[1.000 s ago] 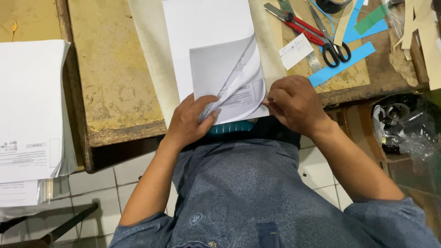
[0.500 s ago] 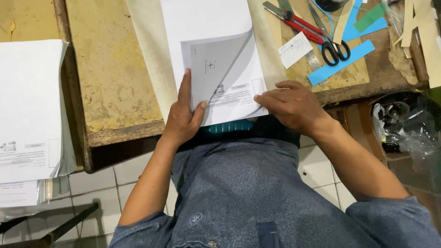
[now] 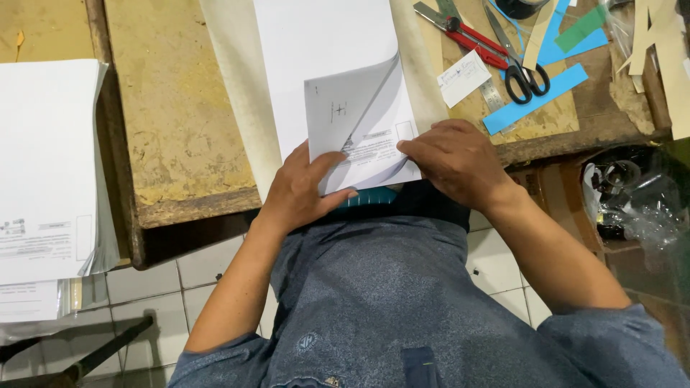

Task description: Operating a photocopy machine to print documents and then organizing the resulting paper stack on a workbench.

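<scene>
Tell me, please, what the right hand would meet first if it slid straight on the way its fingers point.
Probably the left hand: the right hand points leftward across the near edge of the paper stack, whose lifted sheets lie between.

Bare worn tabletop (image 3: 172, 122) lies open in the upper left of centre, good passing room there. Far left, a tall paper stack (image 3: 47, 165) blocks the edge. Upper right is crowded: scissors (image 3: 519, 63), red-handled pliers (image 3: 467, 32), blue strips (image 3: 535, 97) and a white card (image 3: 463, 77) lying close together. Lower right, a plastic bag (image 3: 636, 201) fills the corner.
</scene>
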